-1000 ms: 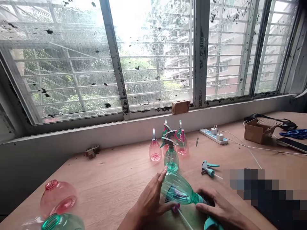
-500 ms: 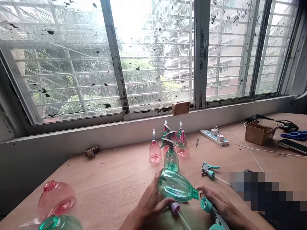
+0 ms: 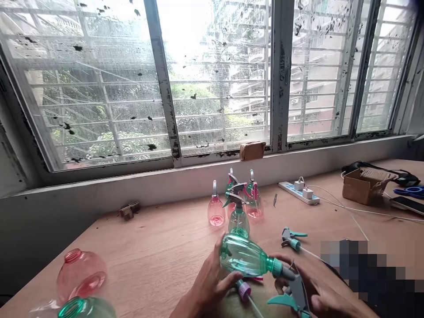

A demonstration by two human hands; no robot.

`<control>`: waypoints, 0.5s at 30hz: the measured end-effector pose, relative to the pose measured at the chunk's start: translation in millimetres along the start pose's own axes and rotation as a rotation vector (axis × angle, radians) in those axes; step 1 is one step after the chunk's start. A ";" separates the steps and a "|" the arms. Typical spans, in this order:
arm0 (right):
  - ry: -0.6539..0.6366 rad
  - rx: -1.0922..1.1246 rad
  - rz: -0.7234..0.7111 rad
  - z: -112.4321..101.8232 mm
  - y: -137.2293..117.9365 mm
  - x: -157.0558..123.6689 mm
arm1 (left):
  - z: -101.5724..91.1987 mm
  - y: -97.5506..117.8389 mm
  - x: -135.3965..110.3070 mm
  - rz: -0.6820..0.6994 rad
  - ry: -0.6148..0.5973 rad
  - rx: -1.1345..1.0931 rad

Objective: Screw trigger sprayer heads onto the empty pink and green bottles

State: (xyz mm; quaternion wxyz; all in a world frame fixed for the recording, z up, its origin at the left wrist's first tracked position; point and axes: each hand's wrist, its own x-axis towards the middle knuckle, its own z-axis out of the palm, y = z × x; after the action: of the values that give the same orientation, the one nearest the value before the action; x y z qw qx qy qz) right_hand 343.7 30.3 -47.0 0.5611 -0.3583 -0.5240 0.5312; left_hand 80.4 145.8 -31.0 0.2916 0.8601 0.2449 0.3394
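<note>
My left hand is wrapped round the base of a clear green spray bottle, which lies tilted on its side with the neck to the right. In my right hand is a grey and teal spray head. Its teal collar meets the bottle's neck; whether it is threaded on, I cannot tell. Beneath the bottle lies a spray head with a purple collar, its tube pointing toward me. Another teal spray head rests on the table beyond my right hand.
Several red and green bottles with spray heads stand near the wall. At left are an open-necked red bottle and a green bottle. A power strip, cardboard box and blue scissors lie at right.
My right hand has turned the spray head and brought its collar from below right of the bottle up to the neck. My left hand keeps its hold on the bottle.
</note>
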 end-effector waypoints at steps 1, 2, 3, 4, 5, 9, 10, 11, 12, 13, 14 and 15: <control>-0.048 0.034 0.024 0.4 -3.3 -1.4 | 0.3 1.7 0.1 -0.008 0.001 -0.015; -0.087 0.079 0.062 0.8 -7.0 -2.7 | 0.5 3.3 0.4 -0.014 0.002 -0.028; -0.110 0.120 0.091 1.1 -10.5 -4.2 | 0.8 4.5 0.7 -0.020 0.002 -0.042; -0.117 0.138 0.099 1.5 -13.4 -5.7 | 1.2 5.4 1.1 -0.025 0.006 -0.060; -0.120 0.168 0.103 1.9 -15.4 -7.3 | 1.6 5.9 1.5 -0.030 0.010 -0.083; -0.136 0.359 0.142 3.5 -16.5 -12.0 | 4.8 4.7 2.7 -0.049 0.023 -0.185; -0.148 0.398 0.155 3.9 -16.8 -12.1 | 5.8 4.1 2.8 -0.056 0.022 -0.206; -0.156 0.441 0.160 4.2 -17.4 -11.8 | 7.0 3.7 2.8 -0.060 0.021 -0.228; -0.160 0.489 0.159 4.5 -18.4 -11.2 | 8.0 3.4 2.9 -0.063 0.024 -0.250; -0.164 0.536 0.154 4.6 -19.3 -10.2 | 9.0 3.5 3.1 -0.063 0.027 -0.274; -0.163 0.575 0.147 4.7 -19.9 -9.0 | 9.7 3.8 3.4 -0.060 0.031 -0.294; -0.156 0.597 0.139 4.9 -19.5 -7.7 | 10.2 4.2 3.7 -0.055 0.031 -0.304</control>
State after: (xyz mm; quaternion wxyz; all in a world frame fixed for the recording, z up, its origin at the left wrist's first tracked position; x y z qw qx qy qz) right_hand 344.2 18.6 -28.9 0.5619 -0.1708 -0.3609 0.7244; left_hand 91.2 141.6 -32.7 0.4240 0.7934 0.2188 0.3779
